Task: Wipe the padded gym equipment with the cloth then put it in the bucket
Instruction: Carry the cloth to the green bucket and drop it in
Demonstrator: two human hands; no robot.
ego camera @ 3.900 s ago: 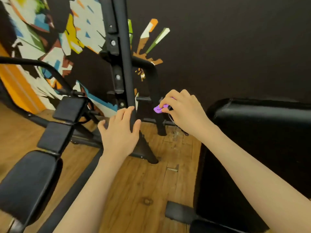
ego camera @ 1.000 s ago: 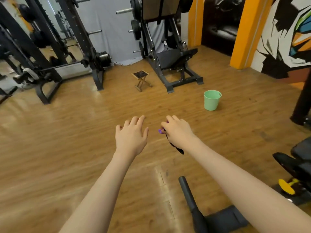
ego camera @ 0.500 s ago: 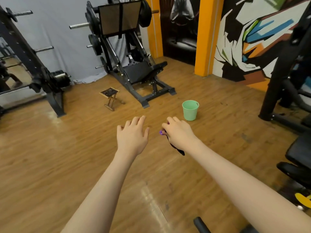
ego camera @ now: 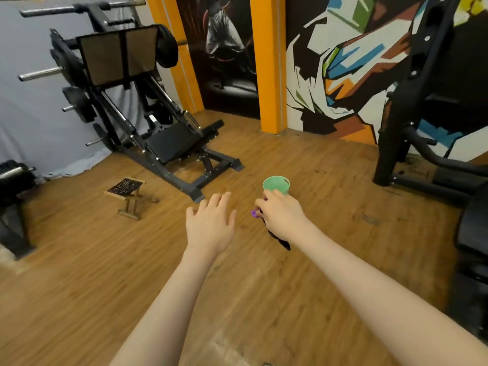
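A small green bucket [ego camera: 276, 184] stands on the wooden floor ahead, partly hidden behind my right hand [ego camera: 284, 217]. That hand grips a dark cloth [ego camera: 281, 242] whose tail hangs below the wrist; a small purple bit [ego camera: 254, 213] sticks out by the fingers. My left hand [ego camera: 210, 224] is held out beside it, fingers straight and spread, holding nothing. Black padded gym equipment [ego camera: 472, 228] sits at the right edge.
A black leg-press machine [ego camera: 137, 112] with weight plates stands at the back left. A small folding wooden stool [ego camera: 126, 192] sits on the floor left of the bucket. A black rack [ego camera: 412, 101] stands at the right by the painted wall, and orange pillars [ego camera: 272, 64] at the back.
The view has swung from the black machine round to the open floor, and the green bucket has come closer to my hands. My right hand has kept its grip on the cloth.
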